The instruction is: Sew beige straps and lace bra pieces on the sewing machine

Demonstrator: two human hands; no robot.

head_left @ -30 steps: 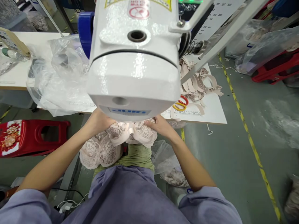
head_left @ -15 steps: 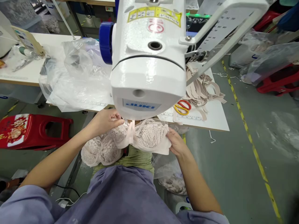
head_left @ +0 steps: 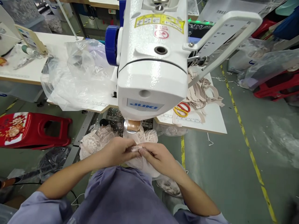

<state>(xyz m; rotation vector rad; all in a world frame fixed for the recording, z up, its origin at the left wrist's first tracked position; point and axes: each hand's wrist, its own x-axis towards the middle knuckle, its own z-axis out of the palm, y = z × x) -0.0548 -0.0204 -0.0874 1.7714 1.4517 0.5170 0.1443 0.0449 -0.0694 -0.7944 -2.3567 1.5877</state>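
Observation:
A pale pink lace bra (head_left: 98,141) lies in my lap below the head of a white sewing machine (head_left: 151,62). My left hand (head_left: 119,151) and my right hand (head_left: 156,157) meet in front of me, fingertips together. Both pinch a small part of the lace garment between them. The hands are pulled back from the machine's needle area (head_left: 132,126), which now shows. Most of the garment under my hands is hidden.
The white sewing table (head_left: 210,116) carries beige straps (head_left: 201,93), red and yellow scissors (head_left: 182,109) and crumpled clear plastic bags (head_left: 77,77). A red stool (head_left: 30,129) stands at the left. A yellow floor line (head_left: 247,149) runs along the right. Bagged goods (head_left: 263,65) sit far right.
Both hands have drawn the lace garment back from under the machine head toward my body and come together, pinching it. The view has tilted, uncovering the needle area.

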